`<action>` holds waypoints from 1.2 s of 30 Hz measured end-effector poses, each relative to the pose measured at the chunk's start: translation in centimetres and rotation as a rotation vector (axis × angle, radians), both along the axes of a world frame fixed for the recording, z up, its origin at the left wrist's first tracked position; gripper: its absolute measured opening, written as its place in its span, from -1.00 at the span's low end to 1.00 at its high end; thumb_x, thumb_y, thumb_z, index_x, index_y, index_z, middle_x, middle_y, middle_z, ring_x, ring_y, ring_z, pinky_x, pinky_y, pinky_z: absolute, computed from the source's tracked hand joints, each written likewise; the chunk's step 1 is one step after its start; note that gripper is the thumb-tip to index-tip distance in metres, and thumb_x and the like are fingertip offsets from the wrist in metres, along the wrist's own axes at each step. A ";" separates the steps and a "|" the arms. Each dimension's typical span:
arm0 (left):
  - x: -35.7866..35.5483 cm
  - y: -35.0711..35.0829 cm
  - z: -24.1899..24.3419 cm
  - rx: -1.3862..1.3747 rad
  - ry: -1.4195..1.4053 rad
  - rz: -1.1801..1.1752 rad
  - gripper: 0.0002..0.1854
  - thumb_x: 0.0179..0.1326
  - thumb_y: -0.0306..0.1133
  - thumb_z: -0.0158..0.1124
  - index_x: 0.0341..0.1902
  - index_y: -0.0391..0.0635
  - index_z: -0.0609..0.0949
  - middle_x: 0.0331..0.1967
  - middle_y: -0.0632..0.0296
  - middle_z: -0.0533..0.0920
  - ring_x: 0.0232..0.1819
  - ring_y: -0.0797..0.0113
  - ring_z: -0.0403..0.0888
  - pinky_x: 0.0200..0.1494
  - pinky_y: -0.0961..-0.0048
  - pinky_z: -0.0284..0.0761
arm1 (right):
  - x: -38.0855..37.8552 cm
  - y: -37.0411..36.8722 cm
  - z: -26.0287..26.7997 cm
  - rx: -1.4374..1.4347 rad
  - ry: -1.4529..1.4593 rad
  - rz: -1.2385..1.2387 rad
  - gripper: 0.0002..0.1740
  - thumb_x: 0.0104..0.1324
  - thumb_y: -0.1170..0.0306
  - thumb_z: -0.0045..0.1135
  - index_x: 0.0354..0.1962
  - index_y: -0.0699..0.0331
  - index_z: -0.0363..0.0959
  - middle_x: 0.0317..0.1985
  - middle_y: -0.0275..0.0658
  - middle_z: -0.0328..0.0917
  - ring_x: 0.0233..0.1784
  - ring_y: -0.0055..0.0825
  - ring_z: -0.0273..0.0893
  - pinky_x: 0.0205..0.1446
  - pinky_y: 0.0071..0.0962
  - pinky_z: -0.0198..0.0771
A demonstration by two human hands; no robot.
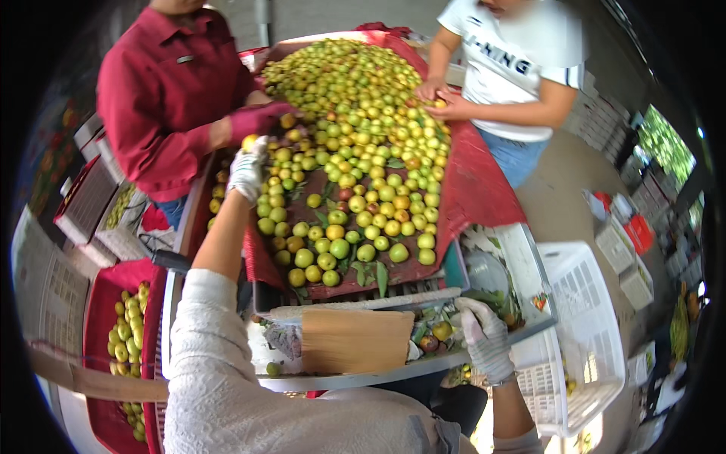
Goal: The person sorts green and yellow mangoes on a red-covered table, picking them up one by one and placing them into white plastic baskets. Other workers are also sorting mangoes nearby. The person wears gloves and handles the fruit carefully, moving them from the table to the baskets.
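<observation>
My left hand [247, 173], in a striped white work glove, reaches over the left side of the sorting table. A yellow fruit [249, 142] shows at its fingertips. Beside it spreads a large heap of small round yellow-green fruits [351, 108], some blushed red, on a dark red cloth [306, 213]. My right hand [486, 340], gloved alike, hovers by the front tray's right part with fingers apart; I see nothing between them. Close to it lie a few discarded-looking fruits [429, 343] among leaves. A piece of brown cardboard [357, 341] rests across the tray's middle.
Across the table, a person in a red shirt [153, 96] reaches into the heap; another in a white T-shirt [510, 62] holds fruit. A white plastic crate [590, 329] stands at right. A red-lined crate [97, 318] with fruits stands left, near a wooden bar [108, 383].
</observation>
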State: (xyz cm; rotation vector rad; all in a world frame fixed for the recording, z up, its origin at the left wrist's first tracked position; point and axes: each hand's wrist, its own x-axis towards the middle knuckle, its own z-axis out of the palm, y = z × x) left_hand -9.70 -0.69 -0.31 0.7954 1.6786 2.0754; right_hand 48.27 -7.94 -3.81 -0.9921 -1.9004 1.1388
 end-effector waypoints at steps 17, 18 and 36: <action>-4.5 -2.4 -0.8 -0.192 0.191 0.037 -0.52 0.39 -0.35 -0.05 0.36 -0.15 0.37 0.29 0.19 0.46 0.30 0.37 0.38 0.31 0.52 0.32 | -0.6 -0.5 -5.3 0.490 0.006 -0.098 -0.86 0.25 0.33 0.10 -0.34 0.21 0.40 -0.47 -0.24 0.47 -0.41 -0.19 0.52 -0.40 -0.21 0.43; -3.2 -2.2 0.0 -0.221 0.149 0.073 -0.52 0.37 -0.34 -0.03 0.35 -0.16 0.37 0.27 0.17 0.47 0.29 0.35 0.40 0.30 0.51 0.34 | -0.3 -0.5 -4.9 0.549 -0.015 -0.106 -0.86 0.26 0.31 0.10 -0.30 0.18 0.41 -0.48 -0.25 0.48 -0.40 -0.22 0.53 -0.38 -0.25 0.48; 19.2 0.7 -8.2 -0.610 0.776 -0.278 -0.60 0.44 -0.29 0.04 0.22 -0.30 0.46 0.36 0.11 0.31 0.26 0.24 0.33 0.32 0.36 0.27 | 26.3 15.0 4.1 -0.042 -0.181 -0.444 -0.64 0.43 0.28 0.02 0.09 0.25 0.47 -0.17 -0.24 0.64 -0.19 -0.52 0.56 -0.04 -0.48 0.50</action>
